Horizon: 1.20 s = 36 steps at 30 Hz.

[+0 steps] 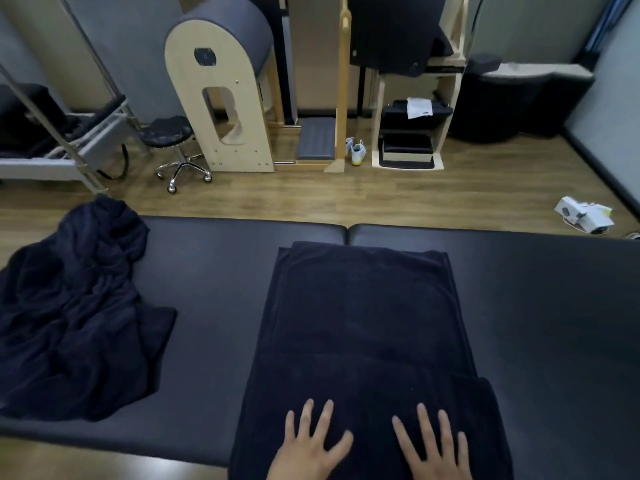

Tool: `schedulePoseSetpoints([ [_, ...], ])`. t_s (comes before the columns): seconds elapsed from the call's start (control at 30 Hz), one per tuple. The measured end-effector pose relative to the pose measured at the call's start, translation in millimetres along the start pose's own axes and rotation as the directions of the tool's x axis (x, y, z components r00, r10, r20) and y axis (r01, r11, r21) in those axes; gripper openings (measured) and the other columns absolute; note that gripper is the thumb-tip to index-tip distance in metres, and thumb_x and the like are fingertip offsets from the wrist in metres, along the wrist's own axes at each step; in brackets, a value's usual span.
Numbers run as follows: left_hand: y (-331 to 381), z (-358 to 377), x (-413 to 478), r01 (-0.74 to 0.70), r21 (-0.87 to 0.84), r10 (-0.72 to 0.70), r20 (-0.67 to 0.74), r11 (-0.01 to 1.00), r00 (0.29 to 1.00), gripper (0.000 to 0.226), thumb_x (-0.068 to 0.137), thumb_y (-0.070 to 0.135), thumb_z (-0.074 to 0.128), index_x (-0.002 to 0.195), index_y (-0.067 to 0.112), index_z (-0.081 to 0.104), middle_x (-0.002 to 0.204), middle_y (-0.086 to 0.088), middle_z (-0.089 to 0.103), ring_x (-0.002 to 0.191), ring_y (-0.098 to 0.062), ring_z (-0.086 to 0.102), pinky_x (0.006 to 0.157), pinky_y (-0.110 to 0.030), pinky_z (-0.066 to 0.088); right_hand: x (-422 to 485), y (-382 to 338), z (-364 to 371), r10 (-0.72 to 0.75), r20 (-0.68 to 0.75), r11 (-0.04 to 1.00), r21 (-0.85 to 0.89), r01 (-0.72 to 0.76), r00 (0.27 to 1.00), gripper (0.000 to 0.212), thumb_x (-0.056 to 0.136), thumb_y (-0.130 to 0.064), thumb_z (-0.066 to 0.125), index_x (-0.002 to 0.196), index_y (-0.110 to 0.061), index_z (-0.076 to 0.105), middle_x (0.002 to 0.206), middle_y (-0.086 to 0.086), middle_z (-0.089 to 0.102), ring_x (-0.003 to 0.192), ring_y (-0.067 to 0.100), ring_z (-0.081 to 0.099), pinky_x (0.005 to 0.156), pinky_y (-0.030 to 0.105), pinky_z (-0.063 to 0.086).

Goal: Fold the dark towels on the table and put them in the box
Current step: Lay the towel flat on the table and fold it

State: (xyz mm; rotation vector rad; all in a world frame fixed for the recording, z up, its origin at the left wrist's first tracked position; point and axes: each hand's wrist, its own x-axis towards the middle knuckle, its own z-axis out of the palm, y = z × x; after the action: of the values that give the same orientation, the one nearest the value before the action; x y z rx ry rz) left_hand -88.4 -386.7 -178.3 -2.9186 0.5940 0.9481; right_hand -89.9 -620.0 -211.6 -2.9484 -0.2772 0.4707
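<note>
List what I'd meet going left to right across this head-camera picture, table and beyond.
Crumpled heap of dark towels → left hand → right hand → white carton. The flat towel spans both hands, so I skip it.

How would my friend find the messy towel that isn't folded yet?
Look at the long black padded table. Its left end holds a dark towel heap. Unlike the smooth flat towel in the middle, this one is crumpled and bunched up.

Dim, even light, perhaps from overhead; faint sheen on the surface [214, 258]. Edges bow from my wide lens, and dark towel [363, 317] folds blur together.
</note>
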Motion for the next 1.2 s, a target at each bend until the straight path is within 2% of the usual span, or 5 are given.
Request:
schedulePoseSetpoints([
  [0.17, -4, -49, -17, 0.036, -0.149, -0.01, 0.172, 0.988, 0.985, 0.086, 0.091, 0.008, 0.057, 0.157, 0.026, 0.005, 0.164, -0.012, 0.009, 0.149, -0.038, 0.015, 0.12, -0.048, 0.023, 6, 2, -13, 0.064, 0.128, 0.996, -0.064, -0.056, 0.99, 0.124, -0.001, -0.043, 0.089, 0.118, -0.034, 0.055, 0.112, 0.008, 0.073, 0.093, 0.037, 0.071, 0.072, 0.05, 0.056],
  [0.33, -16, -66, -46, -0.03, -0.351, 0.11, 0.211, 0.936, 0.971, 0.078, 0.074, 0.019, 0.066, 0.14, 0.041, 0.03, 0.129, -0.008, 0.05, 0.115, -0.031, 0.054, 0.097, -0.04, 0.049, -17, 7, -97, -0.123, 0.436, 0.987, -0.043, 0.157, 0.891, 0.06, 0.07, -0.02, 0.057, 0.125, -0.043, 0.051, 0.141, -0.016, 0.049, 0.124, 0.017, 0.054, 0.098, 0.028, 0.046],
  [0.57, -39, -97, -56, 0.059, -0.602, 0.189, 0.341, 0.796, 0.921, 0.054, 0.071, 0.022, 0.068, 0.119, 0.046, 0.059, 0.116, 0.011, 0.065, 0.103, -0.012, 0.061, 0.084, -0.03, 0.054, 11, -15, -169, -0.049, 0.713, 0.999, 0.051, 0.018, 0.7, 0.054, 0.068, -0.013, 0.067, 0.119, -0.031, 0.065, 0.118, -0.006, 0.063, 0.104, 0.016, 0.059, 0.081, 0.027, 0.053],
  [0.97, -38, -51, -68, -0.027, -0.302, 0.101, 0.234, 0.953, 0.967, 0.076, 0.066, 0.055, 0.078, 0.132, 0.034, 0.045, 0.128, 0.005, 0.054, 0.117, -0.021, 0.053, 0.091, -0.032, 0.042, 26, -16, -138, -0.06, 0.83, 0.998, 0.042, 0.044, 0.554, 0.055, 0.069, -0.012, 0.072, 0.121, -0.03, 0.065, 0.119, -0.004, 0.061, 0.105, 0.017, 0.058, 0.086, 0.031, 0.055],
  [1.2, -34, 11, -44, 0.204, -0.335, -0.153, 0.172, 0.92, 0.973, 0.094, 0.078, 0.088, 0.033, 0.155, 0.046, -0.001, 0.163, 0.008, -0.022, 0.148, -0.031, -0.028, 0.12, -0.058, -0.008, -25, -2, -63, -0.204, 0.661, 0.961, -0.008, 0.278, 0.722, 0.038, 0.078, -0.029, 0.062, 0.116, -0.035, 0.059, 0.109, -0.003, 0.026, 0.109, 0.03, 0.033, 0.07, 0.032, 0.042],
])
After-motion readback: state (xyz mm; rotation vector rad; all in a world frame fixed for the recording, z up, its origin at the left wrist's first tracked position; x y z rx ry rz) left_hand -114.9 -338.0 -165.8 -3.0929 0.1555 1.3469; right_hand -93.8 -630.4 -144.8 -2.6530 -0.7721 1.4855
